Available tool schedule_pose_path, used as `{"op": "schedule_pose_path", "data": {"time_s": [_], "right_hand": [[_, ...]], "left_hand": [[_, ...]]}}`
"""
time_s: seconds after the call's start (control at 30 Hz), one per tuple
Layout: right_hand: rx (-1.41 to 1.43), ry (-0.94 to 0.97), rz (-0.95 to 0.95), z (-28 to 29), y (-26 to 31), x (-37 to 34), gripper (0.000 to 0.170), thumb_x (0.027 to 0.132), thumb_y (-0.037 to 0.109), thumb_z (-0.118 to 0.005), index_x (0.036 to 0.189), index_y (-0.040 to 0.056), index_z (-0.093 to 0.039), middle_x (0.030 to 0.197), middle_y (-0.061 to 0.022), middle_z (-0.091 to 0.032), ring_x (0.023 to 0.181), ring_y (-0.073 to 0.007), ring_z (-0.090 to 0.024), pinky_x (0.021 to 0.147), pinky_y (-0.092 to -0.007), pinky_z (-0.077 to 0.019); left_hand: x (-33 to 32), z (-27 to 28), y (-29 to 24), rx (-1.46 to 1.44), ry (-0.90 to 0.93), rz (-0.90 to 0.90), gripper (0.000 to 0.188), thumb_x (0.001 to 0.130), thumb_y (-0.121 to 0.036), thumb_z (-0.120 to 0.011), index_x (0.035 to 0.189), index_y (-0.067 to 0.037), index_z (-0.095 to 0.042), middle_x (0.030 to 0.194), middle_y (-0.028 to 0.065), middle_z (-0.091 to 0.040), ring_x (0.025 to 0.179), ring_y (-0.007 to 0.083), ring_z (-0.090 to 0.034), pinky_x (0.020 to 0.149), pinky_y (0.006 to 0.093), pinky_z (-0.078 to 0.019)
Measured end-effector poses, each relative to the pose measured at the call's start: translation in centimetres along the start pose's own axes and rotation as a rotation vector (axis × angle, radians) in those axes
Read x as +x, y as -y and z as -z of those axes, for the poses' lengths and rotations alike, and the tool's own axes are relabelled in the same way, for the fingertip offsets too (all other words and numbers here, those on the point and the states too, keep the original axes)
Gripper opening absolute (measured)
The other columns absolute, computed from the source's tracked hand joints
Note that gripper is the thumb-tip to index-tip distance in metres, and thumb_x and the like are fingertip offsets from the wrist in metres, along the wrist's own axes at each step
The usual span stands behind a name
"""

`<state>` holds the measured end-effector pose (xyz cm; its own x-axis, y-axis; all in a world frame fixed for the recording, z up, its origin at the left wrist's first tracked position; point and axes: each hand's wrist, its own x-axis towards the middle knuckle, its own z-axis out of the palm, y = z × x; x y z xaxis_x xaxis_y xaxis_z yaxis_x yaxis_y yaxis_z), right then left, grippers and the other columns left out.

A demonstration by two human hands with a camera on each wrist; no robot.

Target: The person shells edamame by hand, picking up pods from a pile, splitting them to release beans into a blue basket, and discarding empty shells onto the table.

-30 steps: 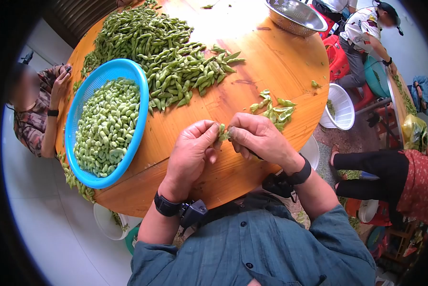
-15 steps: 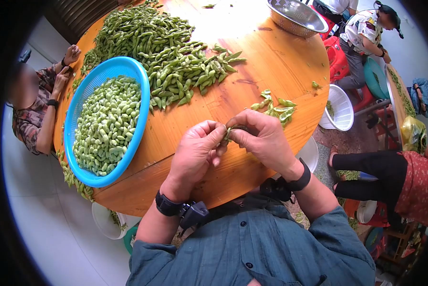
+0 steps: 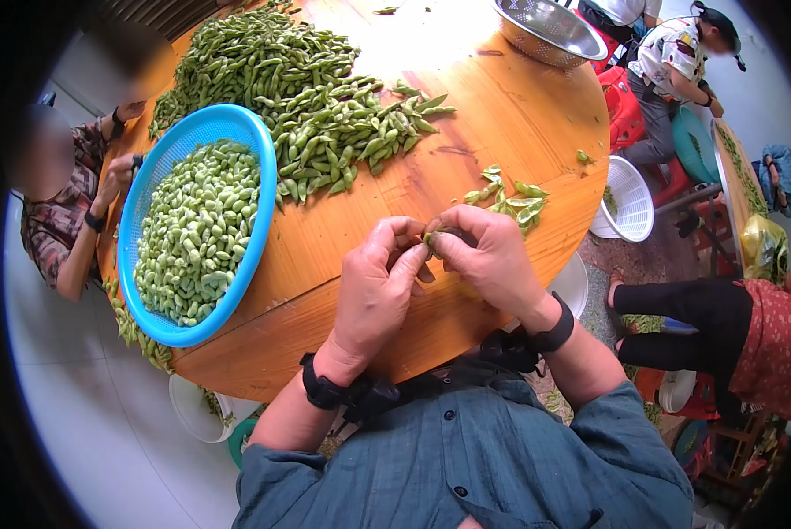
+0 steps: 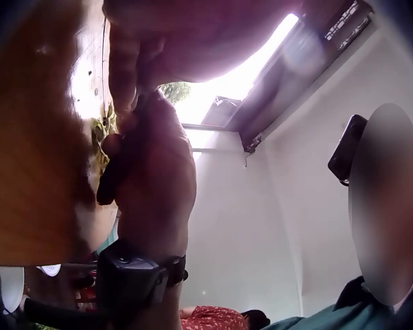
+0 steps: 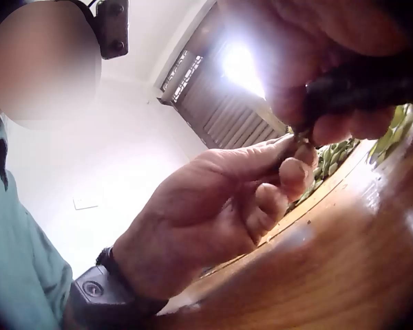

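A small green pod [image 3: 428,237] is pinched between both hands over the near part of the round wooden table [image 3: 325,304]. The left hand [image 3: 373,286] grips its left end with thumb and forefinger. On the other side the right hand [image 3: 492,262] pinches it, and a dark object lies along that hand's fingers in the right wrist view. Fingers cover most of the pod. Left of the hands, a blue basket [image 3: 267,194] holds shelled green beans [image 3: 197,234]. Behind it spreads a heap of whole pods [image 3: 272,70]. Opened pods [image 3: 526,204] lie just beyond the right hand.
A metal colander [image 3: 554,31] stands at the table's far right. Someone sits at the left edge, arms [image 3: 91,225] beside the basket. White baskets [image 3: 626,198] are below the table's right edge, with red stools [image 3: 623,110] and other people farther right.
Both hands have shifted slightly and closed together around the pod, which shows less than a second ago. The left wrist has turned. The seated person's hands at the left have moved.
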<state>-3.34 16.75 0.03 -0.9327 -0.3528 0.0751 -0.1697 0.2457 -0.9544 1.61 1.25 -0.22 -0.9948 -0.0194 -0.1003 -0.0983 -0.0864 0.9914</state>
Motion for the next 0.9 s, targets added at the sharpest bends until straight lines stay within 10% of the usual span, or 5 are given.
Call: {"op": "schedule_pose_path", "data": {"time_s": [0.63,0.9], "right_hand": [[0.175,0.033,-0.211,0.3,0.7,0.5,0.022,0.092,0.020,-0.068,0.079,0.0024,-0.061,0.058,0.0011,-0.056,0.049,-0.0032,-0.052,0.043,-0.0200,-0.0382],[0.220,0.048,-0.154,-0.5,1.0,0.6,0.020,0.093,0.018,-0.066,0.080,0.0032,-0.060,0.061,0.0021,-0.056,0.047,-0.0032,-0.050,0.042,-0.0191,-0.0366]], "left_hand": [[0.3,0.2,1.2,0.499,-0.096,-0.517,0.019,0.088,-0.002,-0.066,0.106,0.001,-0.062,0.091,0.0105,-0.068,0.077,0.0138,-0.067,0.064,0.0270,-0.0559],[0.4,0.4,1.0,0.224,-0.108,-0.320,0.013,0.089,-0.003,-0.067,0.098,0.002,-0.059,0.082,0.0092,-0.067,0.071,0.0105,-0.065,0.063,0.0239,-0.0528]]}}
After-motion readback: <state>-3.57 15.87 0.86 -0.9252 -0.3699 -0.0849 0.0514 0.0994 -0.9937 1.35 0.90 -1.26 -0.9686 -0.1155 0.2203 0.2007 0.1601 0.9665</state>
